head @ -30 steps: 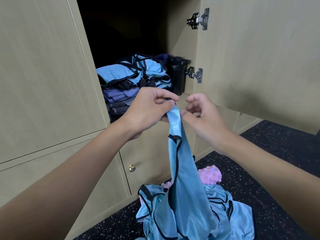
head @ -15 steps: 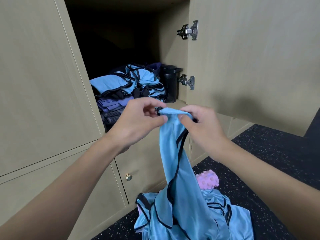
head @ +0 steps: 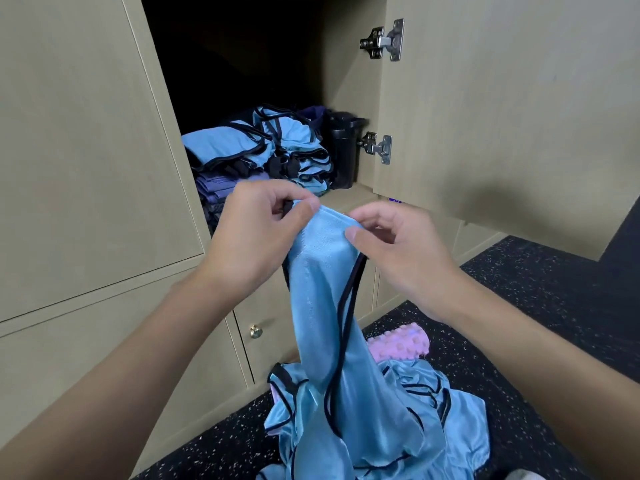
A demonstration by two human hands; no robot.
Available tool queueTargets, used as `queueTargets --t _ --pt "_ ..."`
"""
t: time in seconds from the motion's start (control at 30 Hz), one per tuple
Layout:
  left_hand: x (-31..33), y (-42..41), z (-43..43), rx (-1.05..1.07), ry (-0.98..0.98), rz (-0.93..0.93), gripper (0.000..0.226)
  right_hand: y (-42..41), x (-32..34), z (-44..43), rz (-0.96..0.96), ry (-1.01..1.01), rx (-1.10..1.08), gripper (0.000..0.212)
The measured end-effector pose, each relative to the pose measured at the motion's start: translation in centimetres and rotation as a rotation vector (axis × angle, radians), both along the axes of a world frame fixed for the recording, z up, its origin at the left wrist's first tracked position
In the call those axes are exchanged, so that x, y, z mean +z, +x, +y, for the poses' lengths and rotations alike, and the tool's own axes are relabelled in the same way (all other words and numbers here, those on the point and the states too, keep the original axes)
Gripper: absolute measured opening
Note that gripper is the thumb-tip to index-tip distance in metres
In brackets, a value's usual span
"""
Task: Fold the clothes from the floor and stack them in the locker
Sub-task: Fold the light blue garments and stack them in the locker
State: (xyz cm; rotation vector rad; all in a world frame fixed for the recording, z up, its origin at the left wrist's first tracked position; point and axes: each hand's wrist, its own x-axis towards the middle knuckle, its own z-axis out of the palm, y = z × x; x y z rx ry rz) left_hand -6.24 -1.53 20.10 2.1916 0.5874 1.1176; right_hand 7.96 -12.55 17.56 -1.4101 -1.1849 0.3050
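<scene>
A shiny light-blue garment with black trim (head: 325,306) hangs from both hands in front of the open locker (head: 349,199). My left hand (head: 256,233) pinches its top edge on the left. My right hand (head: 394,251) pinches the same edge on the right, a short way apart. The lower part of the garment trails into a heap of similar blue clothes (head: 433,420) on the floor. Inside the locker lies a stack of folded blue and purple clothes (head: 256,157).
The locker door (head: 512,109) stands open on the right with two metal hinges. A black container (head: 343,150) stands inside beside the stack. A pink knobbly roller (head: 401,344) lies on the dark speckled floor (head: 540,299). Below are closed cabinet doors with a brass knob (head: 255,330).
My hands have moved apart along the garment's top edge, spreading it wider. Earlier the fabric was bunched narrow between them.
</scene>
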Motion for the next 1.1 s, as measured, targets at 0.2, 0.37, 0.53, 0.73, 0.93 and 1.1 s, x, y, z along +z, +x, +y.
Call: queueTargets --t 0.2,0.37,0.53,0.73,0.93,1.1 --pt "0.3 -0.1 0.1 -0.093 -0.023 0.106 0.013 -0.3 0.3 0.3 0.047 0.024 -0.112 0.021" --pt "0.2 0.0 0.2 -0.130 -0.057 0.130 0.023 -0.5 0.1 0.6 0.106 0.027 -0.052 0.026" --pt "0.3 0.1 0.2 -0.131 -0.071 0.009 0.021 -1.1 -0.6 1.0 0.061 -0.078 -0.031 0.019" --pt "-0.3 -0.1 0.0 -0.045 -0.186 -0.074 0.013 -1.9 -0.6 1.0 0.110 -0.024 -0.061 0.017" --pt "-0.1 0.2 -1.1 -0.086 -0.155 0.042 0.028 -2.9 -0.6 1.2 0.125 -0.009 -0.022 0.008" --pt "0.2 0.2 -1.0 -0.052 -0.147 -0.090 0.019 -3.2 -0.9 1.2 0.160 -0.045 0.078 0.025"
